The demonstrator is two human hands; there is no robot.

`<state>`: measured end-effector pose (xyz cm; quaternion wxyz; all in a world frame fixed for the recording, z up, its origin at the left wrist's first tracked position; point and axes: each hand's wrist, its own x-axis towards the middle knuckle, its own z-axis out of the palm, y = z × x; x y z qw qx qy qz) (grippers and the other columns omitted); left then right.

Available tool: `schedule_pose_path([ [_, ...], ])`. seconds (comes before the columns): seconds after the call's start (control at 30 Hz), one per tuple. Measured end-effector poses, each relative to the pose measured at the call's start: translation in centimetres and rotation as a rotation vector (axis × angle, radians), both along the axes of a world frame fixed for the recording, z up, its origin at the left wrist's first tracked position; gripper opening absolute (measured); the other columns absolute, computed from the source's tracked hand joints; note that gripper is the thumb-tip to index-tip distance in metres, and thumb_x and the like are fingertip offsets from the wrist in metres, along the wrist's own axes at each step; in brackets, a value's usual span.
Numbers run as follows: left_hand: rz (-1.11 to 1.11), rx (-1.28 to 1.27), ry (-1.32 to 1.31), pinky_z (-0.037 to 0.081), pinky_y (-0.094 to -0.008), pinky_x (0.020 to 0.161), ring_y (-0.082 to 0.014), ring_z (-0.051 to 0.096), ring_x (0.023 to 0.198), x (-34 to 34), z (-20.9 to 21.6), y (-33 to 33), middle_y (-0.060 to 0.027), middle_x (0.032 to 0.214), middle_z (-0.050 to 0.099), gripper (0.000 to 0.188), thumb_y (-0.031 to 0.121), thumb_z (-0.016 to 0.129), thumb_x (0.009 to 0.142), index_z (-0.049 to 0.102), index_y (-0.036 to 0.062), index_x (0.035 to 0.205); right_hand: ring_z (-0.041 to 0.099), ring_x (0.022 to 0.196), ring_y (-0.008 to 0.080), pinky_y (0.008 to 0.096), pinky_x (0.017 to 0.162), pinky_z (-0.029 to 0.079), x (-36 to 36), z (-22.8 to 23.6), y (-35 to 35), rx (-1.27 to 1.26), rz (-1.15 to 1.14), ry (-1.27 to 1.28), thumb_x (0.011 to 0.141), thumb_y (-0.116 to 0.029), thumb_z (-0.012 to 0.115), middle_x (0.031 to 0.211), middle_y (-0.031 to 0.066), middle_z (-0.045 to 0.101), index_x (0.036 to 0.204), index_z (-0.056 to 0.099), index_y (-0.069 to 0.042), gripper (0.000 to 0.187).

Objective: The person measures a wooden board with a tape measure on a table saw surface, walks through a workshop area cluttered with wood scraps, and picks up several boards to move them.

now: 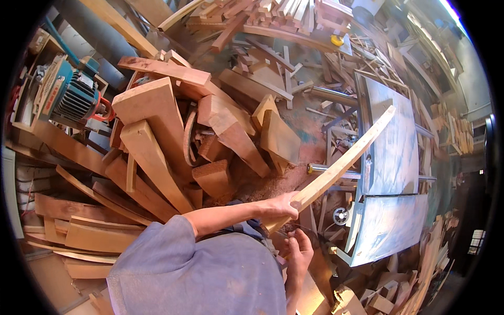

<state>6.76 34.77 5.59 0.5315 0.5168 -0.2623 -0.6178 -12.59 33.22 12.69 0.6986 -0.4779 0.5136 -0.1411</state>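
A long, pale wooden board (344, 165) slants up and away to the right. My left hand (282, 206) is wrapped round it near its lower end. The far end of the board reaches over the pale, blue-streaked metal machine table (391, 152). Just below the near end of the board is my right hand (299, 251), its fingers loosely bent and slightly apart. Nothing shows clearly in that hand, and it looks separate from the board.
Thick wooden blocks (149, 100) are piled at the left, beside a teal finned motor (79, 100). Long planks (100, 236) lie at the lower left. Offcuts (386, 294) cover the lower right. Cut strips (289, 13) are stacked at the back, near a yellow tape measure (336, 40).
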Motion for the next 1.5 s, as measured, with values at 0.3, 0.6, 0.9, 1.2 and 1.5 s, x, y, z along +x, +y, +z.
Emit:
schedule_pose_path([
  [0.3,0.015,0.095,-0.214,0.046,-0.0306,0.080,-0.0163,0.053,0.091,1.8,1.2,5.8,-0.0101,0.099,0.057,0.064,0.012,0.063,0.065,0.045,0.0028,0.125,0.063,0.083,0.0139,0.0256,0.071,0.052,0.3,-1.6,-1.1,0.026,0.106,-0.094,0.090,-0.006,0.059,0.103,0.0109,0.065,0.123,0.053,0.003,0.035],
  [0.6,-0.012,0.054,-0.733,0.049,-0.0400,0.084,-0.0370,0.059,0.097,2.8,5.2,13.0,-0.0209,0.110,0.057,0.069,0.017,0.067,0.063,0.043,0.0035,0.126,0.058,0.101,0.0180,0.0320,0.083,0.049,4.8,-1.8,-10.7,-0.097,0.034,-0.384,0.093,-0.027,0.059,0.116,0.0091,0.060,0.132,0.046,-0.003,0.048],
  [0.9,0.094,-0.127,-1.149,0.052,-0.0409,0.075,-0.0357,0.060,0.091,0.9,4.2,18.5,-0.0176,0.112,0.053,0.065,0.010,0.076,0.054,0.050,0.0028,0.113,0.040,0.129,0.0338,0.0457,0.109,0.030,6.9,3.6,-21.5,-0.095,-0.207,-0.845,0.093,-0.053,0.047,0.138,0.0245,0.040,0.138,0.034,0.005,0.074],
  [1.2,-0.066,-0.085,-1.225,0.052,-0.0393,0.071,-0.0322,0.060,0.087,0.0,2.0,20.6,-0.0147,0.110,0.053,0.057,0.003,0.067,0.055,0.055,0.0066,0.110,0.050,0.119,0.0289,0.0455,0.104,0.039,1.9,-0.1,-21.5,-0.171,-0.298,-0.548,0.084,-0.044,0.066,0.130,0.0119,0.051,0.139,0.037,-0.009,0.072],
  [1.5,0.213,0.056,-1.256,0.038,-0.0478,0.099,-0.0374,0.044,0.120,1.1,-1.1,15.1,-0.0223,0.125,0.046,0.062,0.023,0.077,0.065,0.048,0.0014,0.115,0.054,0.112,0.0254,0.0398,0.096,0.046,-0.8,-0.3,-15.9,-0.165,-0.126,-0.453,0.084,-0.034,0.065,0.122,0.0127,0.054,0.132,0.043,-0.001,0.062],
])
